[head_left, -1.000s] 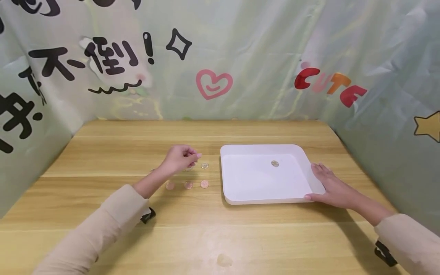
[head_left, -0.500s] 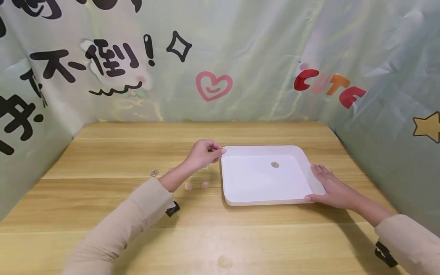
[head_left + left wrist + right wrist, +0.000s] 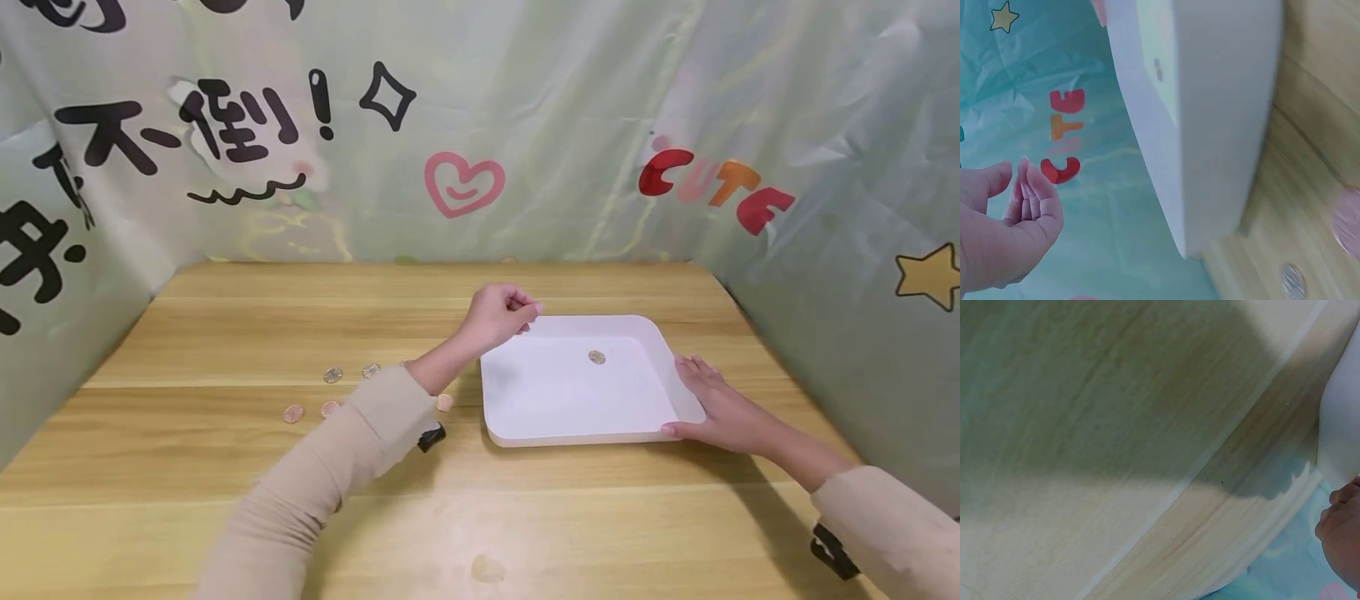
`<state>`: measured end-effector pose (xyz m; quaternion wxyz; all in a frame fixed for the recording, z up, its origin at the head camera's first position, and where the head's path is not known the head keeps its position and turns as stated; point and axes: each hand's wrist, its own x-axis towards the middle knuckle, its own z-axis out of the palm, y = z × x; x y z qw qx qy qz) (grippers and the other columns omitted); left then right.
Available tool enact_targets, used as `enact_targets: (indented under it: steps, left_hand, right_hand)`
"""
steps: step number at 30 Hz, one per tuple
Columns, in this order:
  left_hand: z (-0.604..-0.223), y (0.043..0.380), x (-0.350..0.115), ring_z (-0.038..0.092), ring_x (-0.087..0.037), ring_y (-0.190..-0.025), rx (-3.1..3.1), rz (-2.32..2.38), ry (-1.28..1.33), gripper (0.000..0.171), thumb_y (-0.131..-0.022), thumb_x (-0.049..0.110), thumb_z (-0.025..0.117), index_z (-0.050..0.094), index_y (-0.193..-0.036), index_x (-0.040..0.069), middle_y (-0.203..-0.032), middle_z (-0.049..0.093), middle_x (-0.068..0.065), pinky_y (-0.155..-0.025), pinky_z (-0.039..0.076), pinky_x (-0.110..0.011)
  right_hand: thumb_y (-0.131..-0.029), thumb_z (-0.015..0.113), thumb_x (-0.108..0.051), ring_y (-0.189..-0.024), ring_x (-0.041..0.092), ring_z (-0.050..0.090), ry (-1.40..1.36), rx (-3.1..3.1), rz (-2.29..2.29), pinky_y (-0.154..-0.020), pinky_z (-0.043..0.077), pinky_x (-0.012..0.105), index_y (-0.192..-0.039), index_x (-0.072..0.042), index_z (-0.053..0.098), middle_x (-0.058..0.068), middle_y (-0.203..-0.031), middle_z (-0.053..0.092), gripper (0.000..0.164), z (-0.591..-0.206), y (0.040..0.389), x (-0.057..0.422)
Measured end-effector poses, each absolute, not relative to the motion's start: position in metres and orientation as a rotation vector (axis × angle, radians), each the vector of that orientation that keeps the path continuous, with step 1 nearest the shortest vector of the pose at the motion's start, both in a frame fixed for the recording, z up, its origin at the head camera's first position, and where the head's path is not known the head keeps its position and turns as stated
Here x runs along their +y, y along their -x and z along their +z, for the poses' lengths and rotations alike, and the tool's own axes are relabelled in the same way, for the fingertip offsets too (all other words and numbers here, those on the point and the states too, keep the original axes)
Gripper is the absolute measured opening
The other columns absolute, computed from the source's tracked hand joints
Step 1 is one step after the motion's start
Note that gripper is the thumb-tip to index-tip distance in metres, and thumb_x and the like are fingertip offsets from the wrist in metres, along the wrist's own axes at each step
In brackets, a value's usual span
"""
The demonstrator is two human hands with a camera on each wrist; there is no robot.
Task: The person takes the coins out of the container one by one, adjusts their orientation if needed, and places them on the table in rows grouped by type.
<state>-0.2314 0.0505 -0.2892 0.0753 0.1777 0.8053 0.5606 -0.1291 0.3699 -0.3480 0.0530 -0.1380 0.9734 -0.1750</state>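
My left hand point(image 3: 504, 317) hovers over the back left corner of a white tray point(image 3: 570, 437). Its curled fingers and thumb pinch what seems to be a coin, barely visible as a pale edge at the fingertips in the left wrist view. My right hand point(image 3: 716, 410) rests against the tray's right side, the thumb over the near corner and the other fingers along the wall. One coin point(image 3: 597, 357) lies inside the tray. Left of the tray are a row of silvery coins point(image 3: 371, 370) and a nearer row of pinkish coins point(image 3: 293, 413), partly hidden by my left arm.
A wooden table point(image 3: 570, 525) carries everything. Printed cloth point(image 3: 570, 125) hangs behind it and along both sides. A pale stain point(image 3: 487, 568) marks the table near the front.
My left hand has moved right, from above the coins to the tray's back left corner. My right hand, the tray and the coin inside it have stayed in place.
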Motion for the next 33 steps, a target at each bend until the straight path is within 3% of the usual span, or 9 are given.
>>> enact_targets:
  steps: [4,12,19,33]
  left_hand:
    - [-0.286,0.234,0.07,0.065,-0.029,-0.075,2.414,1.712,-0.522,0.018,-0.088,0.014,0.063,0.065,-0.091,-0.003,-0.076,0.063,-0.01,-0.056,0.047,-0.015]
    - [-0.288,0.24,0.108,0.056,-0.01,-0.06,2.517,1.677,-0.617,0.015,-0.089,0.016,0.063,0.067,-0.091,0.001,-0.074,0.064,-0.007,-0.051,0.041,-0.013]
    - [-0.303,0.25,0.132,0.053,-0.007,-0.066,2.559,1.641,-0.812,0.015,-0.088,0.015,0.063,0.066,-0.091,0.001,-0.083,0.067,-0.011,-0.057,0.041,-0.01]
    - [-0.328,0.259,0.166,0.046,-0.003,-0.061,2.595,1.452,-0.778,0.013,-0.086,0.015,0.066,0.067,-0.083,0.002,-0.076,0.064,-0.005,-0.054,0.036,-0.01]
  right_hand:
    - [-0.076,0.071,-0.044,-0.136,0.051,0.008,0.417,2.959,-0.535,-0.11,0.008,0.062,-0.141,0.016,0.014,0.04,-0.144,0.017,0.105,-0.348,0.128,0.371]
    - [-0.076,0.071,-0.043,-0.136,0.051,0.007,0.416,2.956,-0.554,-0.111,0.007,0.061,-0.141,0.016,0.014,0.04,-0.144,0.016,0.104,-0.349,0.127,0.372]
    - [-0.076,0.071,-0.042,-0.136,0.052,0.008,0.419,2.955,-0.569,-0.109,0.008,0.062,-0.141,0.016,0.014,0.04,-0.144,0.017,0.104,-0.348,0.127,0.371]
    - [-0.075,0.072,-0.043,-0.136,0.052,0.009,0.405,2.955,-0.579,-0.108,0.011,0.064,-0.141,0.015,0.015,0.039,-0.145,0.016,0.105,-0.346,0.127,0.369]
